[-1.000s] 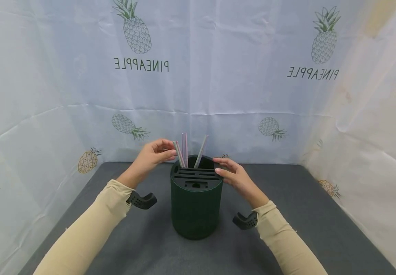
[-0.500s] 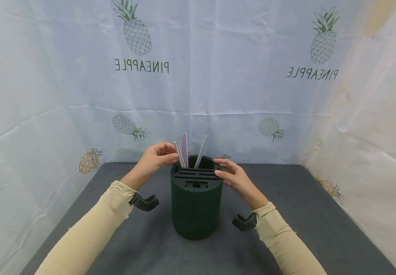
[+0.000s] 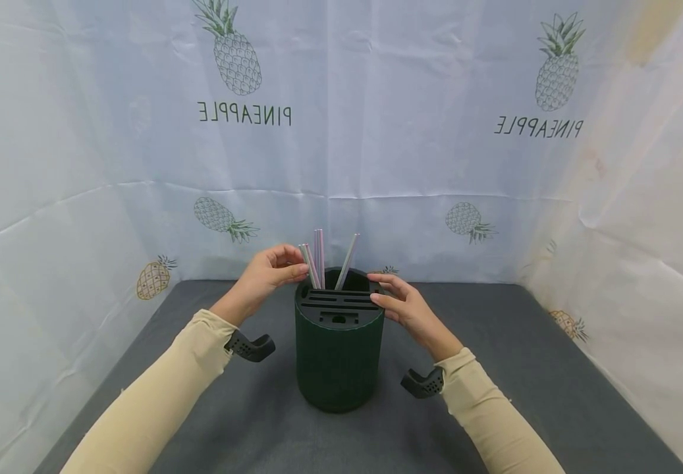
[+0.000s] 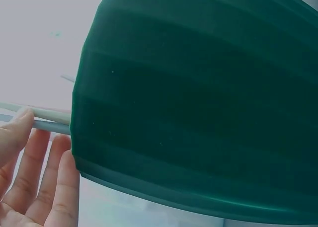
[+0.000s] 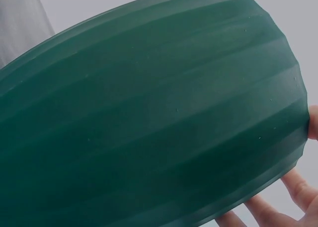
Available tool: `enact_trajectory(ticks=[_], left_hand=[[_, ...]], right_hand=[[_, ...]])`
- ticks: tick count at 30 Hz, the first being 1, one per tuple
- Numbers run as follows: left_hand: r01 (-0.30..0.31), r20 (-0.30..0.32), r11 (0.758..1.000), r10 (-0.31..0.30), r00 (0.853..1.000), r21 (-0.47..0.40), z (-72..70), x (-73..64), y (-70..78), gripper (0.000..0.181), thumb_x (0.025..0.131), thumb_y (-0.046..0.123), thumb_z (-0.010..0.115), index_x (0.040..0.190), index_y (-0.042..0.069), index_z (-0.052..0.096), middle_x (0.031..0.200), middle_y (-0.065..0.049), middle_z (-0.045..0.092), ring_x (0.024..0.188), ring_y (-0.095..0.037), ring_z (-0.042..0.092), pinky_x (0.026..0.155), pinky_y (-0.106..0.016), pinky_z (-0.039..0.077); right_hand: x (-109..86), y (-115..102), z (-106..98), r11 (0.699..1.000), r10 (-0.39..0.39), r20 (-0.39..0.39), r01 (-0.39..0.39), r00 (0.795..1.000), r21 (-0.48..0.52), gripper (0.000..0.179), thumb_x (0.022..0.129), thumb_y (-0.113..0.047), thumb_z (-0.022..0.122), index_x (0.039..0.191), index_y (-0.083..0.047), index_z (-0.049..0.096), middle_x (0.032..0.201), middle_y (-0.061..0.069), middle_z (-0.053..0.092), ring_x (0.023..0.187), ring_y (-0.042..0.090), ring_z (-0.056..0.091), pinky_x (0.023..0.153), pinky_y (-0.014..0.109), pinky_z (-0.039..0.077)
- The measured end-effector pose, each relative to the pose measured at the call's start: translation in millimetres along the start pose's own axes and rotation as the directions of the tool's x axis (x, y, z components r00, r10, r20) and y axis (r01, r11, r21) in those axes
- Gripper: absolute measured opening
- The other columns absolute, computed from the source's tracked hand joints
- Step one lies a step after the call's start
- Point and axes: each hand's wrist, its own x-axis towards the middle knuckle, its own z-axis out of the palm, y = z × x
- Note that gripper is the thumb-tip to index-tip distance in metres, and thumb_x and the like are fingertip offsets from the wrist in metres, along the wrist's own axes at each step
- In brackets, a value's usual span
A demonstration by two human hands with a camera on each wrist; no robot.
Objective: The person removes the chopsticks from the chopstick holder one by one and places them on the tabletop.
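A dark green, ribbed, round knife holder [image 3: 338,365] stands upright on the table, its black top [image 3: 336,299] cut with long slots and an open section behind. Thin pale sticks that look like straws [image 3: 320,253] lean out of that section, with another [image 3: 347,262] tilted right. My left hand [image 3: 258,280] pinches the leftmost straws [image 4: 49,117] between thumb and fingers, just above the rim. On the right side my right hand [image 3: 412,313] holds the holder, thumb on the top edge and fingers [image 5: 298,187] against the wall. Straw bottoms are hidden inside.
A dark grey table [image 3: 211,421] lies under the holder. White cloth [image 3: 388,151] printed with pineapples hangs behind and along both sides. Black wrist mounts [image 3: 251,346] stick out beneath both forearms.
My left hand has moved slightly right and down, closer to the straws. The right hand, the straws and the holder stay nearly in place.
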Motion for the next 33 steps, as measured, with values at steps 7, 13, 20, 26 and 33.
enact_trajectory(ticks=[7,13,20,26,33], left_hand=[[0.004,0.001,1.0,-0.004,1.0,-0.025,-0.8,1.9,-0.3,0.011,0.093,0.005,0.064,0.097,0.013,0.058,0.095,0.003,0.063,0.092,-0.01,0.065,0.088,-0.028,0.056],[0.01,-0.005,0.999,-0.011,1.0,-0.042,-0.7,3.2,-0.6,0.012,0.092,0.003,0.064,0.095,0.013,0.058,0.093,0.004,0.064,0.091,-0.009,0.066,0.087,-0.028,0.057],[-0.053,-0.038,0.988,0.048,0.998,-0.142,-1.9,6.8,7.4,0.015,0.091,0.0,0.064,0.091,0.015,0.059,0.089,0.004,0.062,0.087,-0.009,0.067,0.085,-0.03,0.058],[-0.2,-0.137,0.97,0.181,0.974,-0.14,-9.1,11.2,39.6,0.016,0.09,-0.002,0.064,0.092,0.013,0.06,0.089,0.003,0.061,0.085,-0.01,0.067,0.083,-0.032,0.059],[-0.436,-0.307,0.869,0.36,0.881,-0.234,-25.7,16.7,106.6,0.013,0.085,-0.007,0.067,0.089,0.004,0.062,0.082,-0.004,0.064,0.073,-0.015,0.068,0.074,-0.03,0.061]], right_hand=[[0.2,0.9,-1.4,1.0,-0.007,0.007,0.007,1.0,0.006,0.055,0.096,-0.028,0.062,0.145,-0.017,0.041,0.16,0.009,0.018,0.147,0.03,0.021,0.114,0.06,0.028],[1.2,1.7,-1.7,1.0,-0.013,0.011,0.013,1.0,0.013,0.055,0.096,-0.027,0.061,0.146,-0.016,0.04,0.16,0.009,0.017,0.147,0.031,0.02,0.114,0.06,0.028],[1.3,2.4,-1.4,1.0,-0.002,0.003,0.002,1.0,0.009,0.054,0.096,-0.027,0.062,0.145,-0.017,0.042,0.159,0.008,0.019,0.146,0.031,0.024,0.114,0.06,0.029],[0.2,0.3,-0.6,1.0,-0.001,0.005,0.001,1.0,0.0,0.054,0.096,-0.03,0.061,0.145,-0.019,0.042,0.159,0.01,0.019,0.144,0.033,0.026,0.113,0.06,0.029],[-0.9,-0.5,-0.5,1.0,-0.002,0.006,0.002,1.0,-0.004,0.055,0.096,-0.031,0.062,0.146,-0.019,0.041,0.159,0.01,0.019,0.144,0.033,0.027,0.112,0.06,0.03]])
